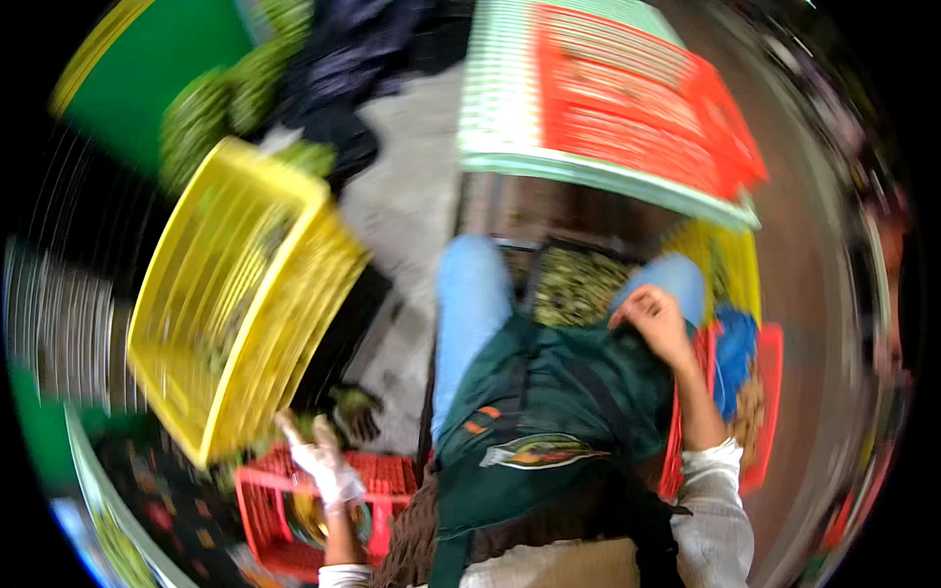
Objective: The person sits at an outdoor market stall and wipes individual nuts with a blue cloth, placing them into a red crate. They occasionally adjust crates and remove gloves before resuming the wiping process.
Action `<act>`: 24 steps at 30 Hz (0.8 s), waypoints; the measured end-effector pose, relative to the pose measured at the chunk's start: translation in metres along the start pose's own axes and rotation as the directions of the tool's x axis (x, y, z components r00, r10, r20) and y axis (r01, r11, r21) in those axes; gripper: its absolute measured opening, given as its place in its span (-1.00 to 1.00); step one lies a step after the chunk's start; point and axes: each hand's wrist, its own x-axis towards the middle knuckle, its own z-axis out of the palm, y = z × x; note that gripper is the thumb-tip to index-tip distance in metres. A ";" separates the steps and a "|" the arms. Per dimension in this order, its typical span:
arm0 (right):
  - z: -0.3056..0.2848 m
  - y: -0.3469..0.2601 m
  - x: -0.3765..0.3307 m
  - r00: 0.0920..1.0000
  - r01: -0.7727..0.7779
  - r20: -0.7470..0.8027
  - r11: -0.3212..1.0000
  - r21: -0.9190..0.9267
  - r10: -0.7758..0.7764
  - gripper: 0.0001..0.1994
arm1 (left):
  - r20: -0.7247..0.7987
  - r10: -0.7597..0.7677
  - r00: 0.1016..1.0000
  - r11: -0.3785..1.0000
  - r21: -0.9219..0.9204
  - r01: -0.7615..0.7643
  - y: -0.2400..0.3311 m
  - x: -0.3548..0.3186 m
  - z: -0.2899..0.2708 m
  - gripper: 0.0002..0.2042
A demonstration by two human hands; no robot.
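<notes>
We see our left hand (328, 468), in a whitish glove, raised with fingers loosely spread and gripping nothing, just beside the lower corner of a tilted yellow slatted crate (240, 294). A red crate (284, 505) sits under that hand. Our right hand (655, 318) rests curled on the knee above the green apron (529, 431); blur hides whether it grips anything. Stacked red and pale-green crates (608, 98) lie ahead.
</notes>
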 end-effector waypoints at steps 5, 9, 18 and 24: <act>-0.206 0.051 -0.166 0.589 0.096 -0.801 0.993 -0.065 -0.109 -0.86 | 0.615 0.430 0.660 0.861 -0.500 -0.094 0.168 -0.015 0.215 -0.37; -0.291 0.151 -0.358 0.084 -0.612 -0.990 0.778 -0.138 -0.110 -0.61 | 0.642 0.756 0.123 0.646 -0.705 -0.292 0.328 -0.112 0.298 -0.43; -0.224 0.318 -0.529 -0.171 -0.329 -0.835 0.769 0.548 0.522 -0.54 | 0.994 0.033 -0.105 0.809 -0.089 -0.582 0.412 -0.338 0.479 -0.15; -0.235 0.336 -0.527 -0.075 -0.066 -0.587 0.584 0.809 0.806 -0.73 | 0.774 -0.035 -0.632 0.225 -0.610 -0.759 0.286 -0.357 0.613 -0.51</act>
